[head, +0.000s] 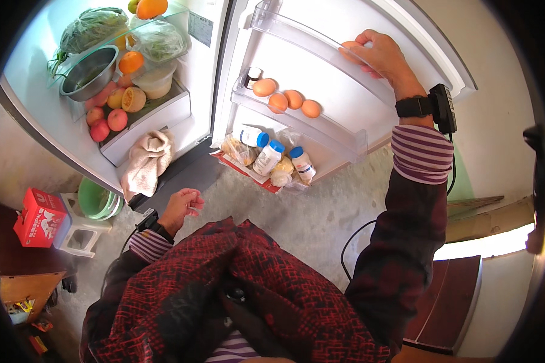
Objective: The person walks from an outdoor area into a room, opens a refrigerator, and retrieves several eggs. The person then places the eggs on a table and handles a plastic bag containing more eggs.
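My right hand [378, 54] is at the upper shelf of the open refrigerator door, its fingers around a brown egg [352, 51] partly hidden by the hand and the clear shelf front. My left hand [185, 208] hangs near my body, fingers loosely bent, holding nothing. On the middle door shelf [290, 113] several brown eggs [278, 103] lie beside a small dark bottle with a white cap [253, 78]. The lowest door shelf holds white bottles with blue lids [269, 159] and knotted plastic bags of food [281, 174].
Inside the fridge are a metal bowl [90, 75], apples [117, 120], an orange [131, 62] and bagged greens [93, 31]. A cloth [148, 163] hangs over the fridge's lower edge. At left stand a white plastic stool [82, 237], red box [41, 218] and green bucket [95, 199].
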Tool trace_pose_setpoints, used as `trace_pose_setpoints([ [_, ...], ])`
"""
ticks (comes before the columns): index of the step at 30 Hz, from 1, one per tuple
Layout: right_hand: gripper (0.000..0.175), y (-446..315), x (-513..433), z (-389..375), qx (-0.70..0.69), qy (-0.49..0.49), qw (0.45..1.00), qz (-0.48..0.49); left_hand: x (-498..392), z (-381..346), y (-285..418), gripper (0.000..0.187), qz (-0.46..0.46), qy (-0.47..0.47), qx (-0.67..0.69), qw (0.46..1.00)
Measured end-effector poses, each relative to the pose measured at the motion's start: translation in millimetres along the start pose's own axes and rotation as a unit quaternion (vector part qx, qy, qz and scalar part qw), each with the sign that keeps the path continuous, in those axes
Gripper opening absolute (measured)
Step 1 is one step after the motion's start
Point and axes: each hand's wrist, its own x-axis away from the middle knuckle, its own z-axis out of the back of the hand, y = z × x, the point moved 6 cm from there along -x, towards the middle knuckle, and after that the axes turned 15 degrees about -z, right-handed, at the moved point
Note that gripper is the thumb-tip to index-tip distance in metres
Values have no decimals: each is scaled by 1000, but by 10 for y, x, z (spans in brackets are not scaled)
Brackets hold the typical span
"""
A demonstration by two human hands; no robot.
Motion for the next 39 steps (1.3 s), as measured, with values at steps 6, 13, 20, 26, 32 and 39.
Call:
trace_pose_setpoints([
  [6,46,-30,1,59,-42,74,996,20,-82,-218,392,22,-30,-33,11,999],
  [13,51,-299,649,338,-347,157,909,168,-54,-768,1343,32,-150,-127,70,978],
  [20,33,-817,1709,-1034,-283,-62,924,249,35,-1383,1924,53,-178,-221,199,938],
  [26,30,-880,1994,-1557,-233,-91,925,285,-34,-1514,1810,53,-157,-230,216,936],
  [32,25,-566,1647,-1423,-247,-34,932,264,-78,-1341,1658,44,-116,-208,252,938],
  [39,18,279,750,-1415,-60,-31,996,56,-85,-1232,1529,39,-115,-166,229,952],
])
